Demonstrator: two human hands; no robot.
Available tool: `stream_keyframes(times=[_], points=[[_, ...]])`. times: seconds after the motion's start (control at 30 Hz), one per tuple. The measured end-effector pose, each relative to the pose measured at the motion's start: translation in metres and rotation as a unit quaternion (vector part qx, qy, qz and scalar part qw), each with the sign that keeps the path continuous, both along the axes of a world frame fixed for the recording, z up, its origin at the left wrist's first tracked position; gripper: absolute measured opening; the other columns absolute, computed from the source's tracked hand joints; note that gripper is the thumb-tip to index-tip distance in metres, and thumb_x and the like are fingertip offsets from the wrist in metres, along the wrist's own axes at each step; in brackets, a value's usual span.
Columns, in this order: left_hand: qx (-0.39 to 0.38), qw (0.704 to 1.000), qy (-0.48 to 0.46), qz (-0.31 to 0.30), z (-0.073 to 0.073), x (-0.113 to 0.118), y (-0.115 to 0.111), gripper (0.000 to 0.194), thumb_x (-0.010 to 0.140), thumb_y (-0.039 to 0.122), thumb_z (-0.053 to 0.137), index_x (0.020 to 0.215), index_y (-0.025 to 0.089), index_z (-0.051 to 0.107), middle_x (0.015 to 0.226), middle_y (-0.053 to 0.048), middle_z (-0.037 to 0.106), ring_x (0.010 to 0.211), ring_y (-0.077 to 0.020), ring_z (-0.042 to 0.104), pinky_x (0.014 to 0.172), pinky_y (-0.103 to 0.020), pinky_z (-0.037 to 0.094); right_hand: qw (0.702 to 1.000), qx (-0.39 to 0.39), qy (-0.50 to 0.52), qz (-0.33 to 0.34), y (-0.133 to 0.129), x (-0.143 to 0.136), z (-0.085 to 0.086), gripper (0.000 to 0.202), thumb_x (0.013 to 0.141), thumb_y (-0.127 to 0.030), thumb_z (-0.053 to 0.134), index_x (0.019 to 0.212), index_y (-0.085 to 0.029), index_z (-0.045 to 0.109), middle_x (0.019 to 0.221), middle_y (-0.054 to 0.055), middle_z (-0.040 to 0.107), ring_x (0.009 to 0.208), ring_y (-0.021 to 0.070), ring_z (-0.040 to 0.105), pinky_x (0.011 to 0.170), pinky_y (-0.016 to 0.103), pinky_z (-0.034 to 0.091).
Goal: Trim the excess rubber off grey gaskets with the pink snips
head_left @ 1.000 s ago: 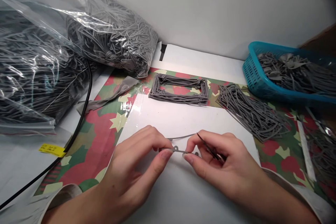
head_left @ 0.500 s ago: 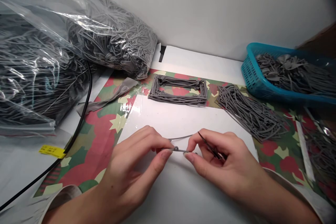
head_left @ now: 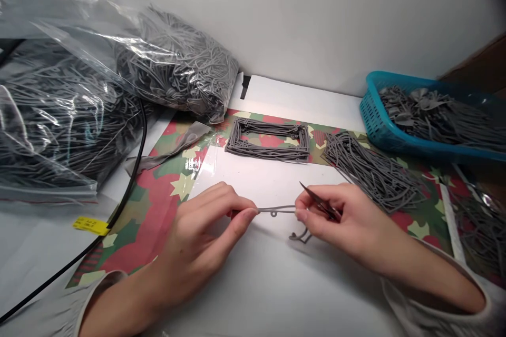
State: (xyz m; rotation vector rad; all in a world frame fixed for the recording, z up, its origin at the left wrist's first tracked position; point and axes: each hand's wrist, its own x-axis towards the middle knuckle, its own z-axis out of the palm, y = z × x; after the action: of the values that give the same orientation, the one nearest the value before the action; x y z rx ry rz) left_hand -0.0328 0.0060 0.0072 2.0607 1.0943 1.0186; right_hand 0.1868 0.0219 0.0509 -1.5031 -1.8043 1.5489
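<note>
A thin grey rubber strip [head_left: 274, 212] with a small ring on it stretches between my two hands above the white sheet. My left hand [head_left: 215, 226] pinches its left end between thumb and fingertips. The strip's other side is pinched by my right hand [head_left: 336, 213], and a curled length hangs below those fingers. Dark pointed tweezers [head_left: 315, 196] also rest in my right hand, their tip pointing up and left. Behind the hands lies a stack of grey rectangular frames [head_left: 266, 155]. To its right is a loose pile of grey strips [head_left: 371, 171].
Clear bags of grey pieces [head_left: 177, 63] fill the left side. A black cable with a yellow tag [head_left: 90, 226] runs in front of them. At the right stands a blue basket [head_left: 371, 116] of grey parts. A grey scrap [head_left: 174, 150] lies on the camouflage-patterned cover.
My hands have moved apart, with a longer stretch of strip showing between them. A curled part now hangs under my right hand. The view has shifted slightly.
</note>
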Motion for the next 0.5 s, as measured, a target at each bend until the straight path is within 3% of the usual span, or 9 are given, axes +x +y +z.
stream_keyframes(times=[0.2,0.33,0.5], points=[[0.062,0.997,0.015,0.042,0.007,-0.001,0.007,0.014,0.090,0.010,0.053,0.079,0.019,0.057,0.070,0.003,0.059,0.065,-0.0103,0.054,0.061,-0.022,0.041,0.993,-0.090,0.065,0.032,0.017,0.023,0.005,0.020,0.077,-0.029,0.066,0.066,-0.017,0.055,0.050,-0.008,0.039,0.043,0.0051,0.030,0.040,0.021,0.022],[0.086,0.989,-0.010,0.121,0.017,-0.003,0.015,0.014,0.090,0.016,0.053,0.077,0.019,0.058,0.073,0.001,0.060,0.070,-0.0125,0.056,0.068,-0.025,0.043,0.994,-0.065,0.087,0.002,0.024,0.040,0.014,0.026,0.077,-0.036,0.070,0.068,-0.017,0.054,0.046,-0.010,0.034,0.039,0.0043,0.027,0.038,0.021,0.017],[0.024,0.976,-0.074,0.205,0.030,-0.004,0.022,0.017,0.089,0.030,0.055,0.077,0.020,0.063,0.074,0.001,0.062,0.071,-0.0145,0.058,0.070,-0.026,0.046,0.992,-0.039,0.111,-0.036,0.024,0.054,0.027,0.032,0.074,-0.040,0.074,0.068,-0.018,0.051,0.045,-0.012,0.029,0.039,0.0031,0.020,0.037,0.020,0.013]])
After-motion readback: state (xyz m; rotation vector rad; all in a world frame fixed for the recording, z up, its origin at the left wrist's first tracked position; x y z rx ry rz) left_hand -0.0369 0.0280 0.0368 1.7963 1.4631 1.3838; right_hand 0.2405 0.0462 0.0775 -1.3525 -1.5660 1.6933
